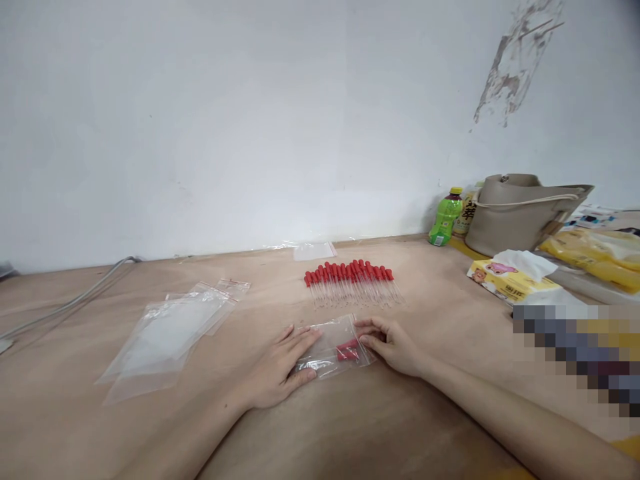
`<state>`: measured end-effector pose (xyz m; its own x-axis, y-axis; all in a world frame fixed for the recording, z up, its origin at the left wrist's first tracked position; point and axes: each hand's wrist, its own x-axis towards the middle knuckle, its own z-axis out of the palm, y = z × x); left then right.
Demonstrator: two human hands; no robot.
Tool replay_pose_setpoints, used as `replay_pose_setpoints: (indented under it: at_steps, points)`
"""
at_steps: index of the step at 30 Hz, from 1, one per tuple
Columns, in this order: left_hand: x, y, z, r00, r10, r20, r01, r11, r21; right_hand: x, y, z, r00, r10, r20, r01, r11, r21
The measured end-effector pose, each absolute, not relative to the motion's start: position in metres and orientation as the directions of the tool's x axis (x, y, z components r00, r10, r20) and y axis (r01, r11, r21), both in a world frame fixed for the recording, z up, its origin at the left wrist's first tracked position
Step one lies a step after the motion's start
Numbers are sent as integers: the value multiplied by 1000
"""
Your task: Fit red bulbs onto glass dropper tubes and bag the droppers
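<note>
A clear zip bag (334, 332) lies on the table in front of me, with droppers (347, 351) inside it; their red bulbs show near the zip end. My left hand (281, 365) rests flat on the closed end of the bag, its fingers spread. At the zip edge on the right, the thumb and fingers of my right hand (390, 343) pinch the bag. Just beyond the bag, a row of loose clear droppers with red bulbs (350, 272) lies side by side, bulbs pointing to the wall.
Several flat zip bags (160, 337) overlap on the left, near a grey cable (75, 303). Another bag (314, 251) lies by the wall. On the right stand a green bottle (445, 219), a beige handbag (510, 220) and a tissue pack (510, 279). A blurred patch covers the right edge.
</note>
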<state>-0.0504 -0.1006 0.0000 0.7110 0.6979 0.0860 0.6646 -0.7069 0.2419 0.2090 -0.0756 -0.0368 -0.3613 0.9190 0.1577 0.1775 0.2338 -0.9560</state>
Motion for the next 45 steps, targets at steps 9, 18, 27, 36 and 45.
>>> replay_pose_setpoints:
  at_steps: [9, 18, 27, 36, 45]
  points:
    - [-50, -102, 2, 707, 694, 135, 626, -703, 339, 231, -38, -29, -147, 935, 322, 465, 353, -812]
    - [-52, -101, 2, 716, 687, 125, 616, -706, 349, 222, 46, 2, -5, 869, 495, 875, 244, -419]
    - [-53, -101, 1, 712, 688, 138, 621, -709, 333, 200, 76, -1, 83, 887, 455, 875, 153, -460]
    - [-54, -100, 0, 721, 681, 128, 633, -722, 281, 208, 62, 14, 53, 901, 431, 658, 293, -694]
    - [-54, -100, 0, 704, 702, 110, 659, -702, 268, 246, -16, -14, 204, 923, 326, 7, 332, -943]
